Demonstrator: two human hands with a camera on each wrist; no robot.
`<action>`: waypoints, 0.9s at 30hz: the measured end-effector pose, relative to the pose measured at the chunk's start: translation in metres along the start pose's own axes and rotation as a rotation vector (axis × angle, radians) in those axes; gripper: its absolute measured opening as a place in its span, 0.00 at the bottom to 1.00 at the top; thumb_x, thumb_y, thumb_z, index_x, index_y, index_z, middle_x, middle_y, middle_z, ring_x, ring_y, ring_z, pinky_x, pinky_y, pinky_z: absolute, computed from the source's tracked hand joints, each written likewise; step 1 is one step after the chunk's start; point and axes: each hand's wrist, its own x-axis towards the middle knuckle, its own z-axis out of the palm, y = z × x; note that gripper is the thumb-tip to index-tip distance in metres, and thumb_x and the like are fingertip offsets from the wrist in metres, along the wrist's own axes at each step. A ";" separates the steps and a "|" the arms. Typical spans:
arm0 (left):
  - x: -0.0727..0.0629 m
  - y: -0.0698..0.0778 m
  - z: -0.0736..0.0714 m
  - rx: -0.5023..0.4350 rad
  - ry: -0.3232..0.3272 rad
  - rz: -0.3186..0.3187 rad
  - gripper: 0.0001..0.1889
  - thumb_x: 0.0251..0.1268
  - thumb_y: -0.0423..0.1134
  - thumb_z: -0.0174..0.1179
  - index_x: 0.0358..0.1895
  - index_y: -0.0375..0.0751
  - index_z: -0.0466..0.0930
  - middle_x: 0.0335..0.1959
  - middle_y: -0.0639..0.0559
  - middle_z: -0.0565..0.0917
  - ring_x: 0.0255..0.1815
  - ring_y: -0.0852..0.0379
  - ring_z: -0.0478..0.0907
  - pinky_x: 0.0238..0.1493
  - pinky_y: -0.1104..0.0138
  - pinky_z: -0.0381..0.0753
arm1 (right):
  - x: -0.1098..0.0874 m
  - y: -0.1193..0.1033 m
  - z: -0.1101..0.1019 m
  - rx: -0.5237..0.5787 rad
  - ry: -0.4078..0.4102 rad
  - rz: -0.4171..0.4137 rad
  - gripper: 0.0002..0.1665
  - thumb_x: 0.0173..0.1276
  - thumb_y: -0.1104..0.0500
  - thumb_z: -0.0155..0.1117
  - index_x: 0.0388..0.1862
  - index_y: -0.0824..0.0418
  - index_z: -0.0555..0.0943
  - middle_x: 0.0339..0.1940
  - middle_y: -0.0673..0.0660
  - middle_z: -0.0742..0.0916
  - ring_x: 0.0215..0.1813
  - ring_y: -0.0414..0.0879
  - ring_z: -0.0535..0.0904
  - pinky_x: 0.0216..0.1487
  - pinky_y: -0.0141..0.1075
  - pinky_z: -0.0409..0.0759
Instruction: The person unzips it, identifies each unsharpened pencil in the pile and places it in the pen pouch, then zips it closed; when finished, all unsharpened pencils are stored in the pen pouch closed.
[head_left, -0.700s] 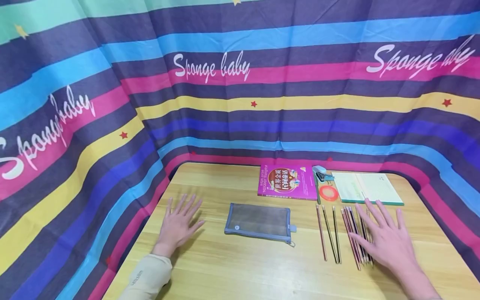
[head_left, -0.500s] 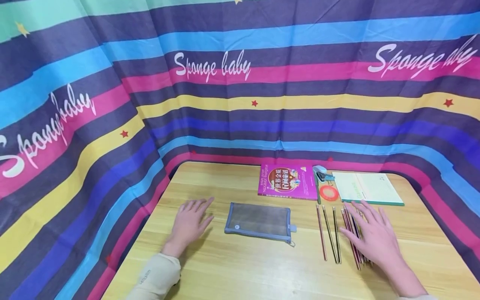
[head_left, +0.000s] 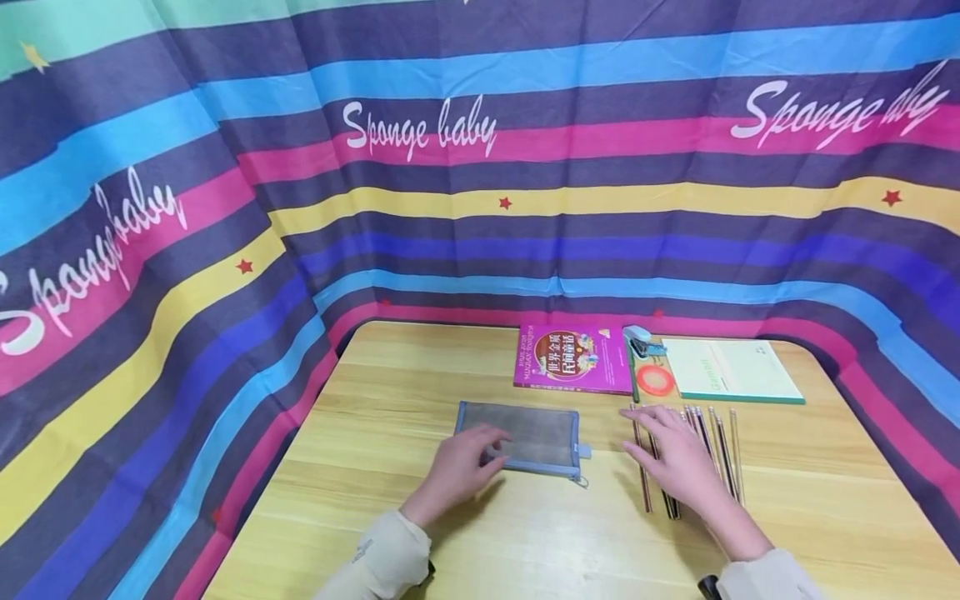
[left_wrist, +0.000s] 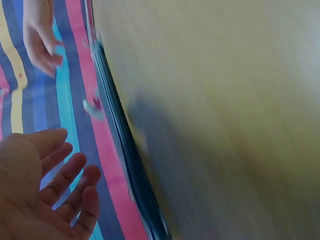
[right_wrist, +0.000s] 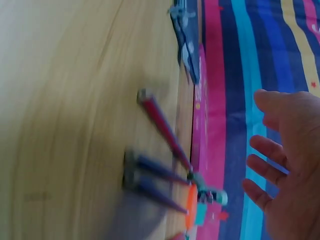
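Note:
A grey mesh zip pouch (head_left: 536,429) with a blue border lies flat in the middle of the table. Over its lower left corner hovers my left hand (head_left: 453,471), fingers loosely bent; the left wrist view shows the hand (left_wrist: 52,185) holding nothing, above the pouch's edge (left_wrist: 122,140). My right hand (head_left: 678,458) is above several pencils, fingers relaxed and apart from them. One maroon pencil (head_left: 645,487) lies at the left of the group; more pencils (head_left: 724,454) lie at the right. The hand and forearm partly hide the pencils between.
Along the back lie a purple book (head_left: 573,358), a light blue stapler-like item (head_left: 641,343), an orange-red tape roll (head_left: 656,380) and a pale green notebook (head_left: 738,371). A striped curtain (head_left: 525,217) encloses the wooden table (head_left: 360,433).
My left hand has moved right, from bare table to the pouch's corner. My right hand has moved left across the pencils, uncovering those at the right. The pouch and pencils lie as before.

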 end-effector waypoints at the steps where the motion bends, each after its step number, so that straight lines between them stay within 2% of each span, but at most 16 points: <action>1: 0.002 0.005 0.004 -0.023 -0.016 0.005 0.15 0.69 0.44 0.68 0.56 0.50 0.85 0.41 0.60 0.86 0.32 0.72 0.77 0.37 0.76 0.79 | 0.002 -0.002 0.004 0.007 -0.008 -0.007 0.28 0.61 0.57 0.79 0.61 0.55 0.83 0.52 0.57 0.86 0.53 0.56 0.81 0.52 0.58 0.81; 4: 0.009 0.019 0.017 -0.086 -0.082 0.019 0.13 0.69 0.45 0.68 0.54 0.50 0.86 0.37 0.62 0.86 0.30 0.75 0.75 0.36 0.79 0.78 | 0.006 -0.009 0.015 0.046 -0.052 -0.014 0.24 0.61 0.58 0.78 0.58 0.56 0.85 0.49 0.55 0.87 0.51 0.53 0.82 0.50 0.55 0.84; 8: 0.017 0.034 0.033 -0.172 -0.169 0.010 0.11 0.68 0.44 0.69 0.52 0.52 0.87 0.34 0.66 0.85 0.29 0.77 0.73 0.36 0.81 0.76 | 0.011 -0.018 0.028 0.109 -0.137 0.006 0.20 0.62 0.60 0.77 0.54 0.56 0.87 0.47 0.52 0.87 0.50 0.51 0.82 0.52 0.55 0.85; 13: 0.027 0.043 0.049 -0.235 -0.196 0.010 0.09 0.68 0.43 0.69 0.50 0.54 0.88 0.33 0.67 0.85 0.28 0.77 0.72 0.34 0.81 0.75 | 0.018 -0.024 0.042 0.153 -0.211 0.027 0.19 0.61 0.61 0.77 0.52 0.57 0.87 0.44 0.50 0.87 0.45 0.47 0.84 0.48 0.46 0.87; 16: 0.032 0.046 0.055 -0.252 -0.206 0.016 0.09 0.68 0.42 0.69 0.49 0.55 0.88 0.34 0.66 0.85 0.28 0.77 0.72 0.34 0.81 0.74 | 0.021 -0.025 0.047 0.155 -0.244 0.026 0.19 0.60 0.62 0.78 0.51 0.57 0.88 0.41 0.50 0.86 0.42 0.46 0.84 0.45 0.41 0.87; 19: 0.036 0.049 0.059 -0.253 -0.228 0.019 0.10 0.68 0.42 0.69 0.50 0.55 0.88 0.34 0.67 0.85 0.29 0.78 0.73 0.36 0.81 0.74 | 0.023 -0.026 0.051 0.150 -0.273 0.024 0.20 0.58 0.63 0.79 0.51 0.57 0.88 0.41 0.50 0.86 0.42 0.45 0.83 0.44 0.42 0.87; 23: 0.039 0.053 0.062 -0.222 -0.252 0.034 0.11 0.68 0.42 0.70 0.51 0.54 0.88 0.34 0.68 0.85 0.31 0.79 0.73 0.38 0.81 0.74 | 0.024 -0.025 0.055 0.152 -0.291 0.027 0.21 0.57 0.65 0.79 0.50 0.56 0.88 0.40 0.49 0.86 0.42 0.45 0.83 0.45 0.44 0.87; 27: 0.042 0.057 0.065 -0.193 -0.258 0.055 0.10 0.67 0.43 0.70 0.50 0.54 0.88 0.33 0.68 0.86 0.31 0.80 0.74 0.39 0.82 0.73 | 0.026 -0.024 0.060 0.176 -0.290 0.034 0.20 0.56 0.67 0.79 0.47 0.53 0.88 0.38 0.47 0.85 0.40 0.43 0.81 0.43 0.40 0.86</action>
